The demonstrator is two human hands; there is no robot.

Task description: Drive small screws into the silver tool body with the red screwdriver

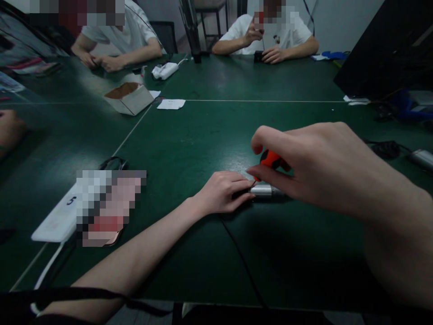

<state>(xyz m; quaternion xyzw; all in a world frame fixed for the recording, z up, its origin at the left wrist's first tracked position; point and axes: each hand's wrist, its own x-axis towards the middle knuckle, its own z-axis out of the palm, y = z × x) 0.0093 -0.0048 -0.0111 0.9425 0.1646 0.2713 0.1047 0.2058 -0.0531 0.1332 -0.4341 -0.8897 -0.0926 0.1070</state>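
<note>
A silver metal cylinder lies on the green table, its right part dark. My left hand rests on the table and pinches the cylinder's left end between thumb and fingers. Above it, my right hand is closed around the red and black handle of a screwdriver. The thin shaft slants down to the left, toward the fingertips of my left hand and the cylinder's left end. Whether its tip touches the cylinder is hidden. A black cable runs from beneath my left hand to the table's front edge.
A white power strip and a pixelated phone lie at the left. Farther back are an open cardboard box, white paper and a white adapter. Two people work across the table. A dark monitor stands at the right.
</note>
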